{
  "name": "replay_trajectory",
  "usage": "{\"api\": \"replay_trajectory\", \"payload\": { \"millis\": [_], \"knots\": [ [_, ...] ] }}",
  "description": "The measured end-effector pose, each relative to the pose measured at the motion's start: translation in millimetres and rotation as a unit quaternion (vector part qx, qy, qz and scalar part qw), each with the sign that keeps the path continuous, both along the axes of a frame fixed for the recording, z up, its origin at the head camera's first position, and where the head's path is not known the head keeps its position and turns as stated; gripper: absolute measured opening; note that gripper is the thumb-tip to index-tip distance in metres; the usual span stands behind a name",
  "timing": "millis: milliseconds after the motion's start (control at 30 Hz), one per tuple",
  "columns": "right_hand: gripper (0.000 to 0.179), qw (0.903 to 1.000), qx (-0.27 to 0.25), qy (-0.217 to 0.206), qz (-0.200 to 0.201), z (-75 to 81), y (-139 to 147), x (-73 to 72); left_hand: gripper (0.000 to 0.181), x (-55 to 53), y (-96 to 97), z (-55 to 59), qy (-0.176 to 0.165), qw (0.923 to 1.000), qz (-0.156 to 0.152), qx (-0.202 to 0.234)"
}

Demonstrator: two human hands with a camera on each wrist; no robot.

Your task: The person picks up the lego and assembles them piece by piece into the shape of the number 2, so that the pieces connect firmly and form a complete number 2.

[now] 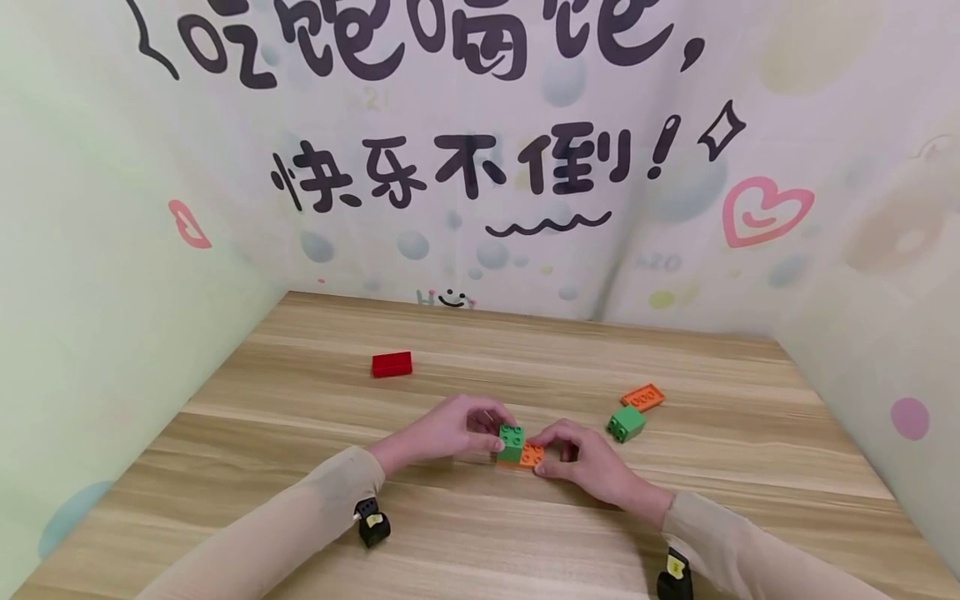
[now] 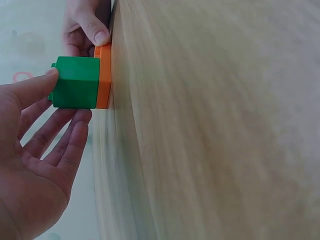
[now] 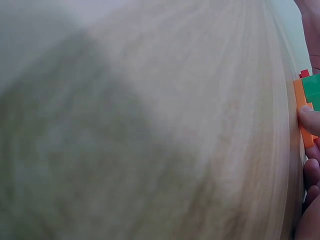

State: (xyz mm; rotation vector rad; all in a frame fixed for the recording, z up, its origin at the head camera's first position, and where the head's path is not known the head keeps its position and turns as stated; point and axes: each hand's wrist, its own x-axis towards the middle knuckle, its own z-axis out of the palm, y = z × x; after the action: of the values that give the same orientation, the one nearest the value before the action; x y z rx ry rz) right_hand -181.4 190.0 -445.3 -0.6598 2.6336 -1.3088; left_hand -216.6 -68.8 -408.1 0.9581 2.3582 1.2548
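That left hand (image 1: 446,429) pinching the green plastic cube (image 1: 511,443) should press squarely, the right hand (image 1: 596,468) pinching the flat orange plastic brick (image 1: 532,455).

Booth-like workspace, room type unclear. Flat wood-grain tabletop (image 1: 480,533) at six o'clock; creased white backdrop (image 1: 405,223) with black Chinese lettering (image 1: 471,167) at twelve; pale, pastel-spotted side walls (image 1: 105,283) at nine and three.

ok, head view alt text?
A left hand grips a green block on one end of an orange brick, which the right hand pinches. On the wooden table, a red block lies left; another green block and an overturned orange brick lie right.
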Motion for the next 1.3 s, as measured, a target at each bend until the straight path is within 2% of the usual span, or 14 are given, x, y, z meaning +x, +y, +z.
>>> {"api": "replay_trajectory", "payload": {
  "millis": [700, 867, 1000, 1067, 1167, 1300],
  "knots": [
    [0.030, 1.0000, 0.000, -0.007, -0.006, -1.5, -2, -5.4, 0.028, -5.8, -4.1, -0.8, 0.008, 0.9999, -0.007, 0.000],
    [0.030, 1.0000, 0.003, -0.002, -0.003, -1.3, -2, -6.0, 0.029, -5.6, -4.7, -0.7, -0.001, 1.0000, -0.009, -0.003],
    [0.030, 1.0000, 0.004, -0.003, -0.003, -1.4, -2, -6.8, 0.037, -6.9, -7.5, -0.3, -0.020, 0.9996, -0.017, -0.007],
    [0.030, 1.0000, 0.004, -0.005, -0.003, -1.0, -2, -6.6, 0.042, -8.9, -11.8, 2.1, -0.027, 0.9994, -0.022, -0.007],
    [0.030, 1.0000, 0.003, -0.005, -0.003, -0.1, -3, -6.1, 0.044, -15.5, -21.9, 7.7, -0.019, 0.9995, -0.023, 0.001],
    [0.031, 1.0000, 0.002, -0.007, -0.001, -0.4, -3, -6.8, 0.044, -27.2, -38.1, 15.4, 0.010, 0.9998, 0.011, 0.013]
  ]
}}
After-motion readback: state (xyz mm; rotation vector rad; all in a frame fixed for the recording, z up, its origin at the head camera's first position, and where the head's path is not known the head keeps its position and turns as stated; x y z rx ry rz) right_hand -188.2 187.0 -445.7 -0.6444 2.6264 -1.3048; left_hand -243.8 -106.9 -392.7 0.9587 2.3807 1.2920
